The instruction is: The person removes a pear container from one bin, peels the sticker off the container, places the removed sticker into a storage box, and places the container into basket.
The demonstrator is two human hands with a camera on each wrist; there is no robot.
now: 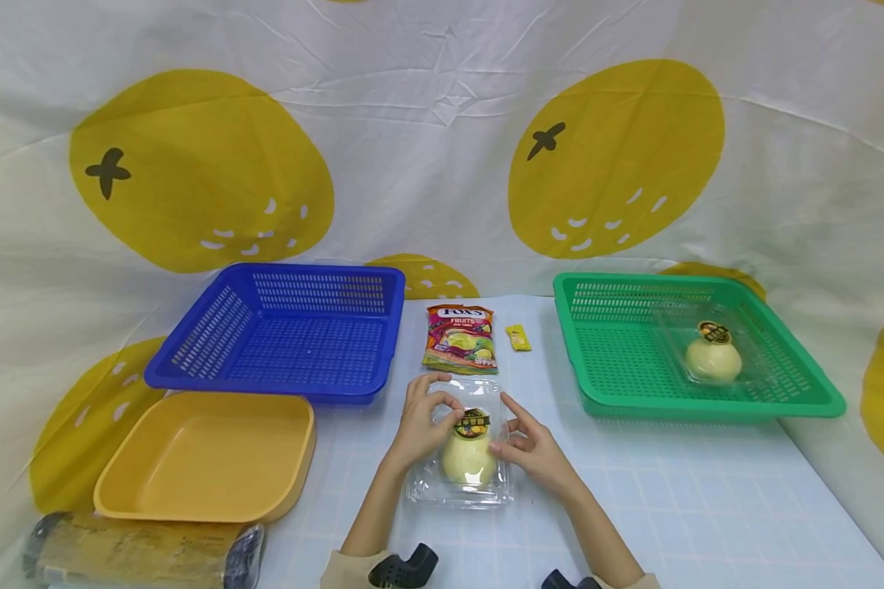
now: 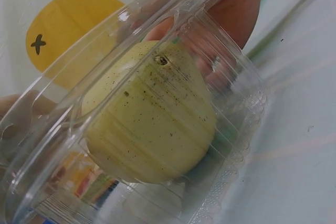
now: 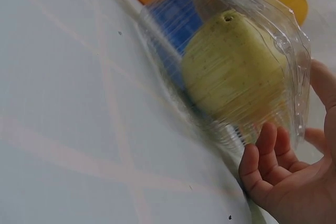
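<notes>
A clear plastic clamshell box (image 1: 427, 489) lies on the table in front of me, a pale yellow, speckled pear-like fruit (image 1: 468, 462) inside it. On the lid is a round black and gold sticker (image 1: 472, 424). My left hand (image 1: 425, 424) holds the upper left of the box, its thumb and index finger meeting at the sticker's left edge. At the right side, my right hand (image 1: 536, 450) grips the rim, thumb on the lid and index finger stretched along the edge. Both wrist views show the fruit (image 2: 152, 114) through the ribbed plastic wall.
A FOX'S candy bag (image 1: 460, 339) and a small yellow candy (image 1: 518, 337) lie beyond the box. Back left is a blue basket (image 1: 302, 388), with a yellow tub (image 1: 191, 511) before it and a wrapped roll (image 1: 140, 552) nearer. The green basket (image 1: 611, 405) at right holds another boxed fruit (image 1: 713, 360).
</notes>
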